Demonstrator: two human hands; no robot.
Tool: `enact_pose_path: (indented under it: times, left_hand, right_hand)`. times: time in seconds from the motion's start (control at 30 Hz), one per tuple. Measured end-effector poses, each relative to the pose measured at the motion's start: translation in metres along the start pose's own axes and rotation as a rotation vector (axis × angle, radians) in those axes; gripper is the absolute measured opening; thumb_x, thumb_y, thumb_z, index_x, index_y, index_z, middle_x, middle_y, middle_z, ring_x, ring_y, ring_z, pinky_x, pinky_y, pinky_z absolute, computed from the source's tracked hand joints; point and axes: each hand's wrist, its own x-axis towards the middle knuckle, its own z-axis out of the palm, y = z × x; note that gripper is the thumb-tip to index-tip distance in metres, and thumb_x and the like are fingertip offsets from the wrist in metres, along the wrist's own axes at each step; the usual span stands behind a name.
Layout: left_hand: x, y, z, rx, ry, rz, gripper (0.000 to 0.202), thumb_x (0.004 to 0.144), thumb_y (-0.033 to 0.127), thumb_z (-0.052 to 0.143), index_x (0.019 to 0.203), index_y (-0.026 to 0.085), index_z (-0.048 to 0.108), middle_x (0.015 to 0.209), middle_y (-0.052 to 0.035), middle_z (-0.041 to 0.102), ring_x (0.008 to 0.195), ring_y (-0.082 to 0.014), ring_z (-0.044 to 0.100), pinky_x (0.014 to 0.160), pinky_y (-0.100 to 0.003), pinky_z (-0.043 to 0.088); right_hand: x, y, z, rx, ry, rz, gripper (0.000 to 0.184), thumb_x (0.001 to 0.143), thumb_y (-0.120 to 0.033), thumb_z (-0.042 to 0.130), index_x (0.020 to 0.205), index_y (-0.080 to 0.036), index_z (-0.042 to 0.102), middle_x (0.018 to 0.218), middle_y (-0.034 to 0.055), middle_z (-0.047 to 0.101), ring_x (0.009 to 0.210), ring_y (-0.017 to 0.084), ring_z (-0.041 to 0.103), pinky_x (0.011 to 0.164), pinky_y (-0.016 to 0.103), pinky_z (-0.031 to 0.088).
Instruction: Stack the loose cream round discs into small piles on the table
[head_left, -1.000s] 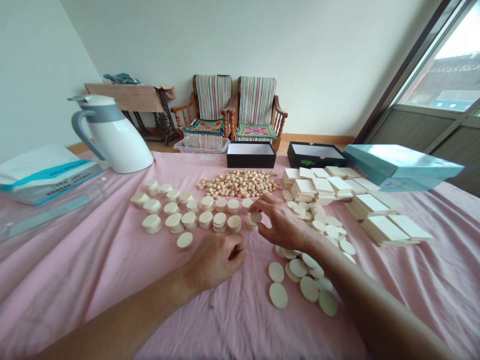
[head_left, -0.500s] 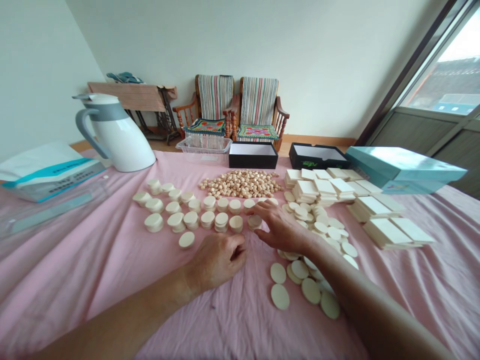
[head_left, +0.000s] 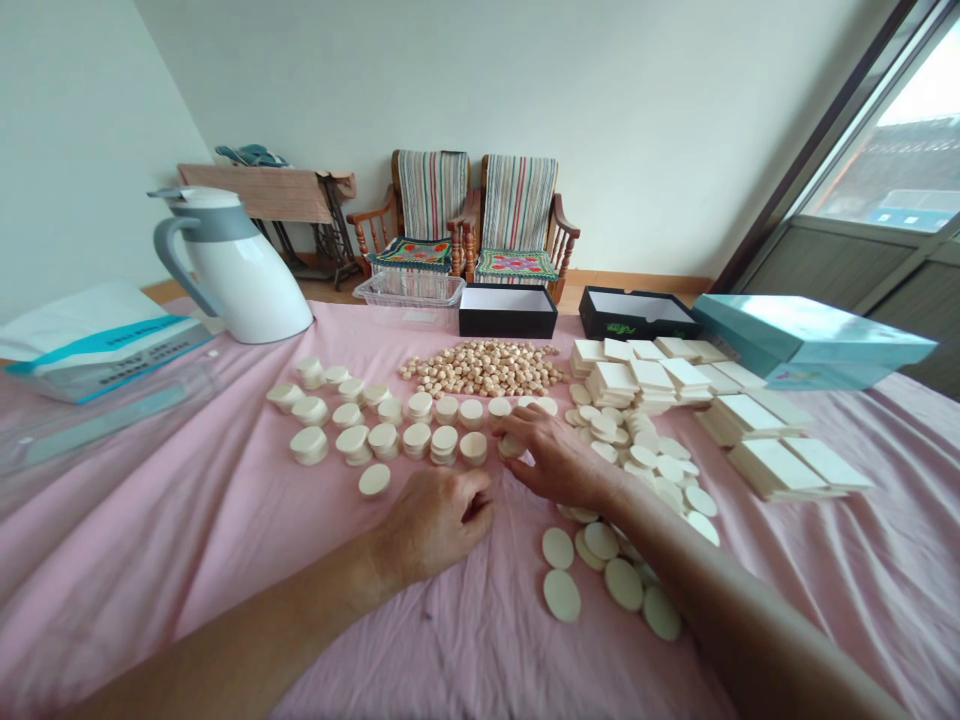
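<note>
Resting on a short stack of cream discs: right hand, fingers together and curved down over it. Can't tell whether it's gripping the stack or only touching it; the thumb side is hard to make out. The stack sits at the right end of the rows of disc stacks, all standing on pink cloth.

Left hand is on the cloth just below the rows, fingers curled into a loose fist. Nothing shows in it, but the palm is hidden. Nearest item is a lone disc, just beyond the knuckles and not touching them.

Right of the hands: loose discs lie flat, many overlapping, in a band running up toward stacked cream slabs. Behind the rows: a heap of small tan pieces, probably wood.

Along the back of the cloth, left to right: clear plastic tub, black box, second black box, both open, then teal box. Far left: white jug with a grey handle, and a plastic bag with a teal stripe. Beyond the cloth: two wooden chairs with striped covers, a sewing table and a window.
</note>
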Motion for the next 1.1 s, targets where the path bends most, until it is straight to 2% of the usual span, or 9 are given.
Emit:
enact_pose_path:
  times: [0.3,0.4,0.5,0.57,0.8,1.1]
  left_hand:
    - [0.0,0.0,0.0,-0.001,-0.004,-0.004,0.016,0.078,0.017,0.052,0.062,0.016,0.05,0.056,0.003,0.056,0.051,-0.0089,0.049,0.051,-0.023,0.025]
    - [-0.001,0.0,-0.001,-0.021,0.015,-0.018,0.005,0.078,0.019,0.052,0.076,0.018,0.057,0.061,0.0026,0.059,0.054,-0.0107,0.053,0.053,-0.023,0.029]
    - [-0.002,0.002,-0.002,-0.054,0.016,-0.025,0.021,0.08,0.02,0.052,0.1,0.02,0.059,0.065,0.0024,0.062,0.058,-0.0127,0.057,0.056,-0.023,0.034]
    - [-0.002,0.002,-0.003,-0.053,0.005,-0.02,0.027,0.081,0.02,0.052,0.107,0.02,0.057,0.066,0.002,0.063,0.059,-0.0137,0.058,0.057,-0.023,0.035]
    - [-0.001,0.004,-0.003,0.008,-0.015,-0.034,0.031,0.081,0.021,0.05,0.112,0.018,0.055,0.07,0.0005,0.064,0.061,-0.0156,0.06,0.056,-0.024,0.037]
    - [0.002,0.006,-0.002,0.065,-0.02,-0.031,0.041,0.082,0.021,0.046,0.123,0.021,0.049,0.084,-0.0033,0.069,0.075,-0.0214,0.066,0.066,-0.03,0.045]
  right_hand:
    - [-0.008,-0.001,-0.007,-0.01,-0.036,0.071,0.038,0.075,-0.014,0.059,0.112,-0.014,0.054,0.103,0.0116,0.06,0.097,0.023,0.053,0.082,0.034,0.041]
    - [-0.01,0.0,-0.006,-0.005,-0.039,0.097,0.034,0.076,-0.013,0.057,0.11,-0.015,0.053,0.099,0.0109,0.062,0.094,0.022,0.054,0.08,0.033,0.04]
    - [-0.01,-0.001,-0.003,-0.014,-0.025,0.137,0.028,0.078,-0.013,0.054,0.105,-0.015,0.052,0.09,0.0092,0.063,0.088,0.021,0.056,0.075,0.031,0.039]
    - [-0.01,-0.001,-0.001,-0.021,-0.01,0.157,0.025,0.079,-0.015,0.054,0.104,-0.015,0.051,0.086,0.0085,0.063,0.084,0.021,0.056,0.073,0.029,0.039]
    - [-0.013,0.003,0.001,0.013,0.004,0.173,0.026,0.08,-0.016,0.054,0.105,-0.015,0.051,0.089,0.0079,0.064,0.079,0.018,0.057,0.069,0.026,0.038]
    - [-0.013,-0.001,0.004,0.015,0.033,0.202,0.033,0.077,-0.012,0.052,0.11,-0.015,0.051,0.088,0.0076,0.064,0.082,0.019,0.059,0.072,0.028,0.04]
